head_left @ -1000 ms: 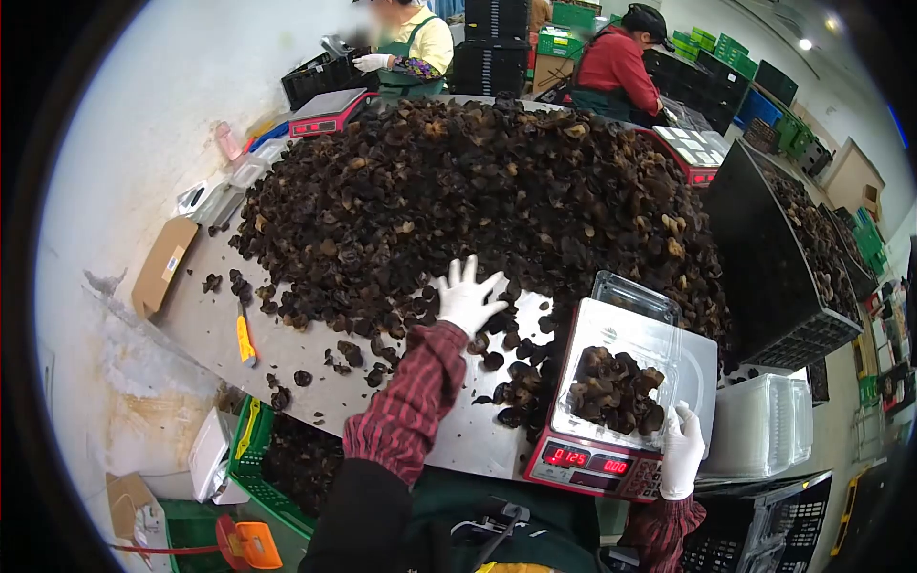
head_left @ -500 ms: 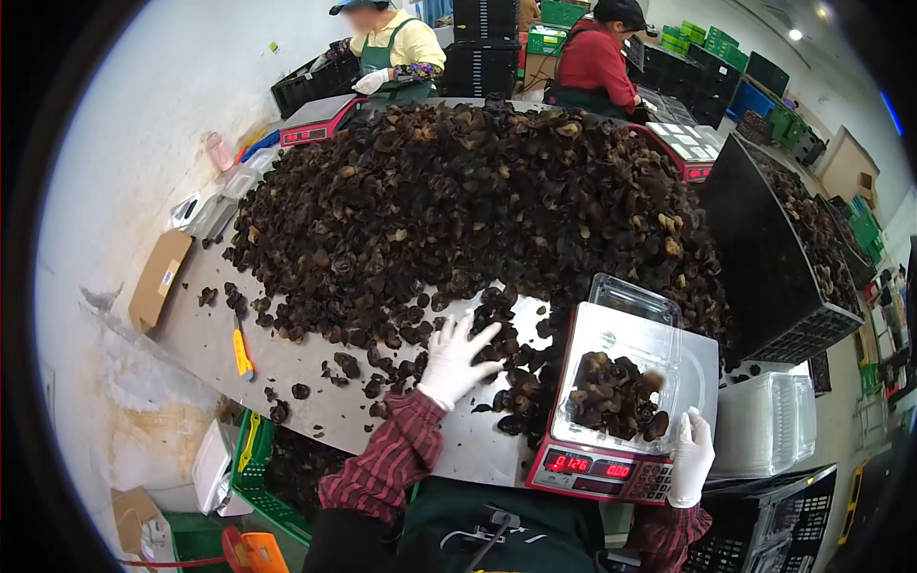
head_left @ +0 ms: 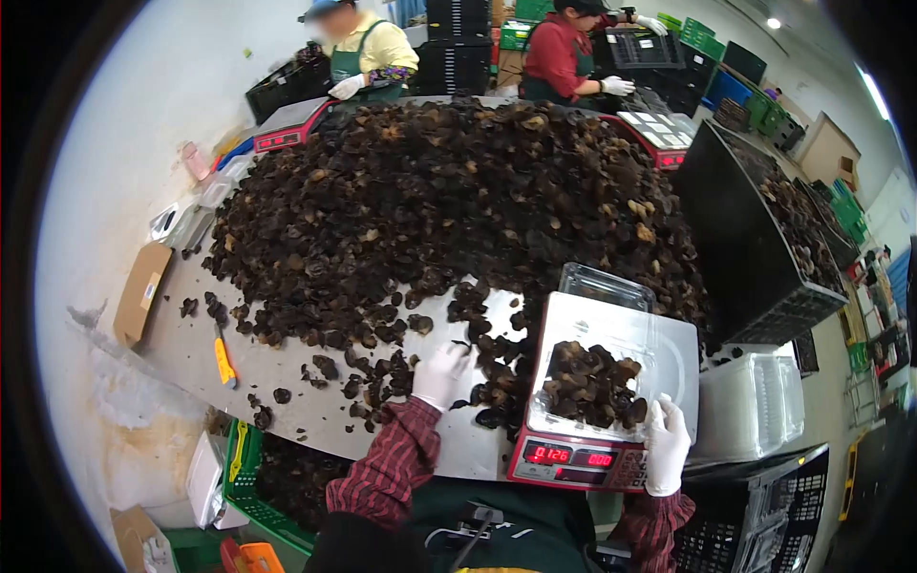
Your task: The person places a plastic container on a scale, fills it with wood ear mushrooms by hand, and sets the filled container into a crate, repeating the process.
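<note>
My left hand (head_left: pixel 441 374), in a white glove, is low over the metal table (head_left: pixel 315 420), its fingers drawn together at a small dark piece of fungus. A large heap of dark wood-ear-like fungus (head_left: pixel 449 191) spreads beyond it. My right hand (head_left: pixel 667 444), gloved too, is closed at the right front edge of a clear plastic container (head_left: pixel 626 329). That container lies open on a red and white scale (head_left: pixel 583 463), with a pile of fungus (head_left: pixel 592 382) in it. The scale's display reads 0.126.
An orange knife (head_left: pixel 224 363) lies at the left. Clear containers (head_left: pixel 750 406) are stacked right of the scale, near a tilted black crate (head_left: pixel 745 239). A green crate (head_left: pixel 246 468) stands below the table. Two co-workers (head_left: pixel 382 53) (head_left: pixel 554 57) stand behind the heap.
My left hand's spread fingers have drawn together lower over the table. The right-hand co-worker's arms have moved outward toward the black crates. The whole view has shifted slightly.
</note>
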